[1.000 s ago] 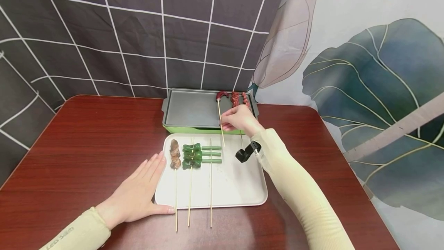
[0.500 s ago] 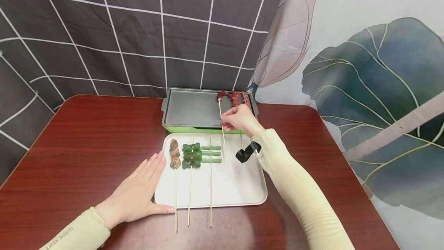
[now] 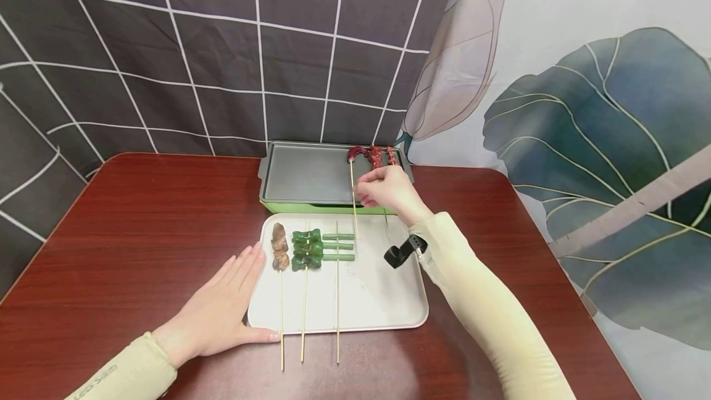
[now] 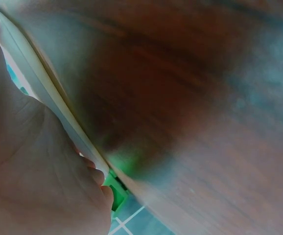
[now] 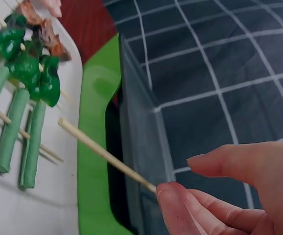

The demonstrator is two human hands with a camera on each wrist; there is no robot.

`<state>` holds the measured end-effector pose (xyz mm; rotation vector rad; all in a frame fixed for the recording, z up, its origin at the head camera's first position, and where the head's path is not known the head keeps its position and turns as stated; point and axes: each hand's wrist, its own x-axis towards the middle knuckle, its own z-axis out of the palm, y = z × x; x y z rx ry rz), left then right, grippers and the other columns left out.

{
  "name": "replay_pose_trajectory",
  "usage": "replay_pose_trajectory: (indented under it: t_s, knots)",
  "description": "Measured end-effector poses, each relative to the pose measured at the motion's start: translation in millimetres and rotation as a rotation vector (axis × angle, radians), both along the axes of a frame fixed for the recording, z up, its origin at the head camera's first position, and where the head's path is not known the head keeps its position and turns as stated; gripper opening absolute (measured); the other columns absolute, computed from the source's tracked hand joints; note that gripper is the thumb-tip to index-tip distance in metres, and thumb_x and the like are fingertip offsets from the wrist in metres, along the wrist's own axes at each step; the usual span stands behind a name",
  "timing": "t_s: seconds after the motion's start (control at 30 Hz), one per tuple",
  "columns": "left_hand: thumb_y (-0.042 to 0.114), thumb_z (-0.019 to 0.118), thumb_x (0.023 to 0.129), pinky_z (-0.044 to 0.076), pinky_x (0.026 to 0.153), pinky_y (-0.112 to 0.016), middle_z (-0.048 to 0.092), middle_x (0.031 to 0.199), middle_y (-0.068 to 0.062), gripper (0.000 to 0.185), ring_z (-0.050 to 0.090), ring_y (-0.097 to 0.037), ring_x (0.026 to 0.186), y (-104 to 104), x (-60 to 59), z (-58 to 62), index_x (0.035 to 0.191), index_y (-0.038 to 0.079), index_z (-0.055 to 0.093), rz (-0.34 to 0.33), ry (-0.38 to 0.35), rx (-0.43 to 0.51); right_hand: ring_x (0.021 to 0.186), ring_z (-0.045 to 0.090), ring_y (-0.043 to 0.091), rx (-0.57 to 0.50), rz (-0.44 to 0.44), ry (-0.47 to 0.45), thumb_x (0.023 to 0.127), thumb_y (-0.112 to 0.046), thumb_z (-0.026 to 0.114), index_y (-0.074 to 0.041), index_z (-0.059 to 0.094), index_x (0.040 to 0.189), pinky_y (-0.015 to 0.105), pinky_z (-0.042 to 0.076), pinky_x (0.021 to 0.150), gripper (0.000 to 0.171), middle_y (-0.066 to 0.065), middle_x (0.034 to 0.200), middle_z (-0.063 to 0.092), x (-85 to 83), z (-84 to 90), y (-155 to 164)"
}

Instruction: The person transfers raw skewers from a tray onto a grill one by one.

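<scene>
Pinching a thin wooden stick between thumb and fingertips, the right hand (image 3: pixel 385 189) is held over the front edge of the green grill pan (image 3: pixel 289 205). That stick belongs to the sausage skewer (image 3: pixel 353 187), whose red curled end is laid on the grey grill plate (image 3: pixel 305 173), just beside two meat skewers (image 3: pixel 384 156). The left hand (image 3: pixel 219 307) is laid flat and relaxed on the counter (image 3: pixel 139 221), fingers straight, its thumb against the edge of the white tray (image 3: pixel 378 295). Three skewers are seen on the tray: a brown one (image 3: pixel 280 253), a dark green one (image 3: pixel 307 249) and a pale green bean one (image 3: pixel 338 247).
</scene>
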<state>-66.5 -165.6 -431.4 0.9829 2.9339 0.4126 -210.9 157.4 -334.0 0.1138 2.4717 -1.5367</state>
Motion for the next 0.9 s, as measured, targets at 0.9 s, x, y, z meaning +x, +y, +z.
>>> replay_pose_trajectory:
  t_s: [0.9]
  knots:
    - [0.087,0.052,0.080,0.023,0.120,-0.051,0.018,0.164,-0.027,0.127,0.021,-0.040,0.150,0.4,-0.1,-0.8,0.155,-0.012,0.025,-0.001,0.009,-0.010,0.065,0.070,0.018,-0.100,0.289,-0.106,0.086,-0.013,0.077,0.000,0.074,0.095,0.032,0.061,0.063,0.016,0.011,0.075,0.073,122.0,-64.7,0.0]
